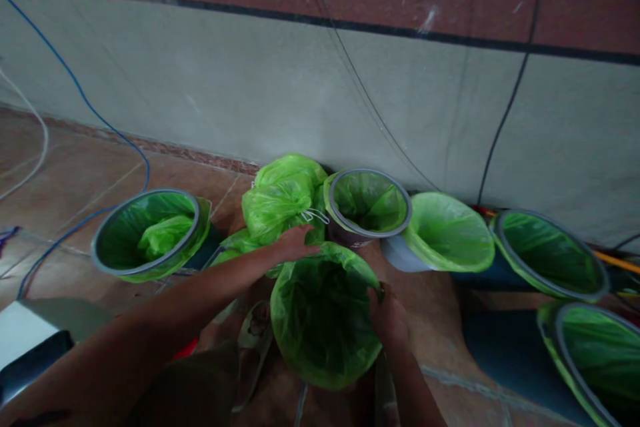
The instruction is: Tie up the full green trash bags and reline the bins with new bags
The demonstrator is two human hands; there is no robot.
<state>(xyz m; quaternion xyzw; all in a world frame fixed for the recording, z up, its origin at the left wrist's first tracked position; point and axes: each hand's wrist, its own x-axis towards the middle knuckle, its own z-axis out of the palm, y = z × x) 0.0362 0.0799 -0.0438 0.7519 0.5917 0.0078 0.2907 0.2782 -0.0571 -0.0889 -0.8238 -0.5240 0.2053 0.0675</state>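
Nearest, just in front of the person, a green bag (327, 330) is standing open with its mouth facing up; any bin beneath is being hidden by it. The right hand (391, 317) is grasping the bag's right edge, thumb and fingers apparently bending over it. The left hand (296, 245) is touching the far left part of the edge; whether its fingers are pinching the film, I cannot tell. The bag is looking thin, soft and very light, probably slippery, and prone to tearing under sharp fingertips. Its edge is offering the best hold, gripped broadly at two opposite sides; the loose side is probably giving way too easily. Just beyond, tied bags (283, 197) are slumping in a pile, a white string (316, 216) showing on one. Beside them, a dark bin (345, 236) and a pale bin (407, 256) are wearing green linings. The wall (240, 80) is rising behind.
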